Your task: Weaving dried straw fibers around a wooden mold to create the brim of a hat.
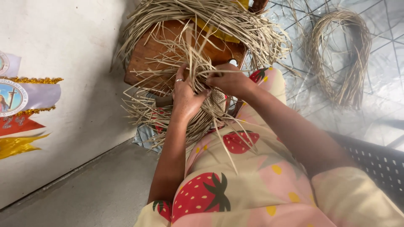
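Observation:
A partly woven piece of dry straw [212, 103] rests on my lap, with many loose strands [147, 107] fanning out to the left and upward. My left hand [185, 94], a ring on one finger, grips the woven part and a bunch of upright strands. My right hand [229, 80] pinches a few strands just right of it, fingers closed on them. Both hands touch at the work. The lower weave is hidden behind my left hand.
A wooden stool [147, 54] stands ahead under a heap of straw [227, 23]. A looped straw bundle [341, 54] lies on the tiled floor at right. A white wall with a banner [21, 105] is left. A dark chair arm [378, 162] is at right.

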